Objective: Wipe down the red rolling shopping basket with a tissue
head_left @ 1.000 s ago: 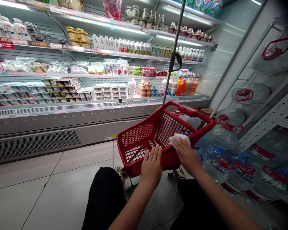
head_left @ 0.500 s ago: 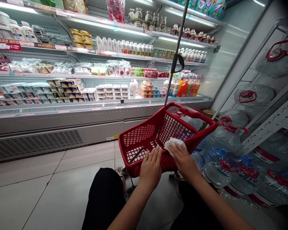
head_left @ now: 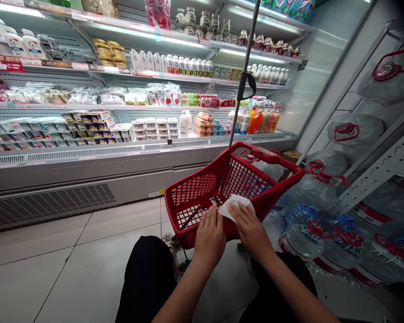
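Note:
A small red shopping cart (head_left: 193, 187) with lattice walls stands in front of me, between my knees and the refrigerated shelves. My left hand (head_left: 209, 237) lies on the cart's near rim, its fingers stretched out over the edge. Beside it, my right hand (head_left: 252, 231) presses a white wipe (head_left: 228, 209) against the same rim, fingers laid over the wipe. The wipe's left edge comes close to my left fingertips. Inside, the cart's basket shows its grid floor and a dark strip lying there. My palms are hidden from view.
The refrigerated display case (head_left: 144, 154) runs behind the cart, stocked with bottles, tubs and bags. Large water bottles (head_left: 303, 240) crowd the floor at right, beside a white metal rack (head_left: 380, 166). A dark pole (head_left: 245, 58) with a hand loop rises behind the cart.
My right hand has slid left along the rim with the wipe, closer to my left hand. My left hand stays on the rim. The view has shifted slightly.

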The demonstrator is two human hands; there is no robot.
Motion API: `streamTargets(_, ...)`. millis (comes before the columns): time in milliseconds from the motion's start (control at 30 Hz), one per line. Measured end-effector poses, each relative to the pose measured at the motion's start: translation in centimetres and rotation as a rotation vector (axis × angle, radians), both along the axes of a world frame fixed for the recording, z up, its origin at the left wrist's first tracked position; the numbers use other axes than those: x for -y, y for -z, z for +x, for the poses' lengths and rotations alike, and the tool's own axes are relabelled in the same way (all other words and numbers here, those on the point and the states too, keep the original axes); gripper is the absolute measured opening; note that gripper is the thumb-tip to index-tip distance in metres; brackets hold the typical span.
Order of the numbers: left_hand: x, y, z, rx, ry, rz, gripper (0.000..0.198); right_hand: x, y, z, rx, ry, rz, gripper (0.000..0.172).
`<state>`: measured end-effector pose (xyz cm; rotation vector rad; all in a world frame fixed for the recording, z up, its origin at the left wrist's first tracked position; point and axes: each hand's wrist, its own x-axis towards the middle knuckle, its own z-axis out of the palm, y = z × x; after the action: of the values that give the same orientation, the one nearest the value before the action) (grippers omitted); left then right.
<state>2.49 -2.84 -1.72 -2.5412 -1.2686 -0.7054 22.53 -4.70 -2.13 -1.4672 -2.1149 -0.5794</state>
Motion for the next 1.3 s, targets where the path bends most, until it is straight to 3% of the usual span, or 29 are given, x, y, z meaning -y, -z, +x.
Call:
streamTargets(67,-0.2,-0.2,-0.6,-0.012,0.037,-0.002,0.067,0.2,-0.2,-0.6,0.014,-0.040,-0.035,0.067)
streamTargets(233,-0.2,-0.4,-1.1,-0.032,0.049,-0.008,0.073,0.2,-1.3,1.9,-0.024,0.021,-0.080,0.059)
streamTargets(533,-0.3,0.0,-1.3,-0.026,0.064,0.012,0.079,-0.5,-0.3,1.4,-0.115,-0.057,-0.080,0.063)
streamTargets(700,-0.4,-0.5,-1.7,-0.042,0.098,-0.028,0.074,-1.1,-1.3,4.2,-0.116,0.068,0.004,0.062)
streamTargets(767,-0.4,-0.6,-1.5,-0.042,0.086,-0.033,0.074,-1.1,-1.1,3.4,-0.097,0.061,0.011,0.063)
streamTargets(933,-0.4,-0.6,-1.6,-0.046,0.089,-0.020,0.069,-0.4,0.3,-0.6,-0.026,-0.134,-0.070,0.068)
streamTargets(1033,-0.5,-0.5,-2.6,-0.051,0.098,0.003,0.070,-0.2,0.1,0.8,-0.032,-0.155,-0.055,0.066)
streamTargets(1167,-0.2,-0.5,-4.0,-0.043,0.046,0.009,0.073,-0.2,-0.9,4.1,-0.101,-0.067,0.020,0.059)
streamTargets(1300,0.2,-0.3,-4.0,-0.036,0.026,-0.014,0.074,0.1,-0.5,1.8,-0.094,-0.078,-0.013,0.062)
